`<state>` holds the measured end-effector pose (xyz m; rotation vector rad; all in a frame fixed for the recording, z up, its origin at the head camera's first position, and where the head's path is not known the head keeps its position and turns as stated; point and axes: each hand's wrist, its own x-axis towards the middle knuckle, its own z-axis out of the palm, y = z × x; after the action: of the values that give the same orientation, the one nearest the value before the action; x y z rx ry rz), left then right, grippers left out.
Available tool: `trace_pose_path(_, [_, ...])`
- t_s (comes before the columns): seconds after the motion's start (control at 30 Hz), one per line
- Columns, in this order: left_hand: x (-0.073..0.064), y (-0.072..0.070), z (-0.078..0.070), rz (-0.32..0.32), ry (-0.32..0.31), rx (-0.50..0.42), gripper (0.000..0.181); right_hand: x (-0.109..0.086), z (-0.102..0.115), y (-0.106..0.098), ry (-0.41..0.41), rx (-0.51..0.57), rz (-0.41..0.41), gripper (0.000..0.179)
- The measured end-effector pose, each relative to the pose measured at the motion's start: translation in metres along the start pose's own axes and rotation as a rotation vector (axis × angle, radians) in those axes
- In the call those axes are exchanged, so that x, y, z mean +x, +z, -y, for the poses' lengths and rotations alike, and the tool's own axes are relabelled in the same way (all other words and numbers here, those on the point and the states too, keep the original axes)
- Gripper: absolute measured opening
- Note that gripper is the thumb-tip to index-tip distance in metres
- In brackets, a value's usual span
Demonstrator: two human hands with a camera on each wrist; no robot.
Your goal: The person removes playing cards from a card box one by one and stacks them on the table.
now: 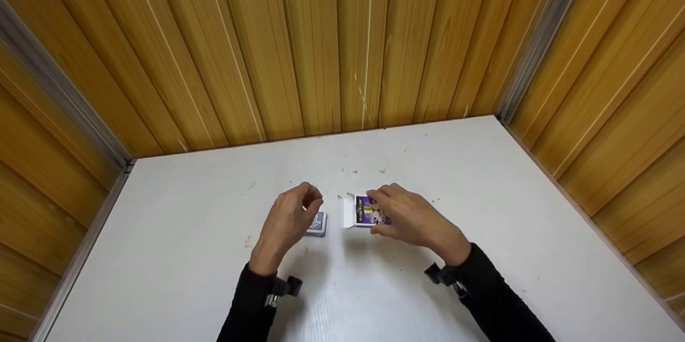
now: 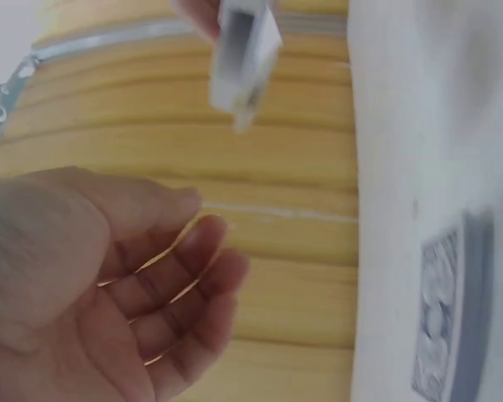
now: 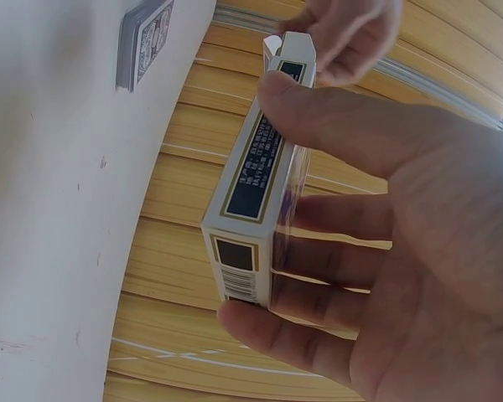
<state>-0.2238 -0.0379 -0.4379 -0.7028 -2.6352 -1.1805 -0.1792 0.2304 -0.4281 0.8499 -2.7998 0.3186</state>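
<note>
My right hand (image 1: 409,216) grips a playing card box (image 1: 369,210) above the table, thumb on one narrow side and fingers round the other. The box is white with a purple and gold printed face, and its end flap (image 1: 348,212) stands open toward the left hand. In the right wrist view, a barcode marks the closed end of the card box (image 3: 243,193). My left hand (image 1: 289,219) hovers over a stack of playing cards (image 1: 318,222), fingers loosely bent and holding nothing. The stack lies on the table with a patterned card back on top, partly hidden by that hand.
The white table (image 1: 187,256) carries small dark marks and scuffs. Wood-patterned panel walls (image 1: 310,47) rise at its back and sides, with grey metal posts (image 1: 540,37) at the corners. Each sleeve bears a black wrist mount (image 1: 447,276).
</note>
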Motion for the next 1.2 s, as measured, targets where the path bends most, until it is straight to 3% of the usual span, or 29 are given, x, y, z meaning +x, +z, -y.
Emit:
trace_pose_path(0.17, [-0.003, 0.01, -0.026, -0.047, 0.023, -0.151, 0.004, 0.0, -0.001, 0.001, 0.003, 0.012, -0.017, 0.072])
trace_pose_path(0.37, [-0.007, 0.025, -0.037, 0.002, 0.014, -0.262, 0.008, 0.0, 0.001, 0.001, -0.006, 0.022, -0.027, 0.072])
trace_pose_path(0.5, [-0.008, 0.033, -0.035, 0.032, -0.017, -0.334, 0.008, 0.001, 0.001, 0.001, -0.021, 0.016, -0.043, 0.071])
trace_pose_path(0.87, [-0.004, 0.047, -0.017, 0.083, -0.201, -0.464, 0.011, 0.001, 0.005, -0.001, -0.049, 0.019, -0.062, 0.071])
trace_pose_path(1.0, [-0.003, 0.047, -0.014, 0.12, -0.231, -0.528, 0.014, 0.001, 0.007, -0.002, -0.062, 0.007, -0.055, 0.07])
trace_pose_path(1.2, [-0.003, 0.048, -0.01, 0.149, -0.229, -0.537, 0.018, 0.001, 0.01, -0.002, -0.085, -0.024, -0.055, 0.07])
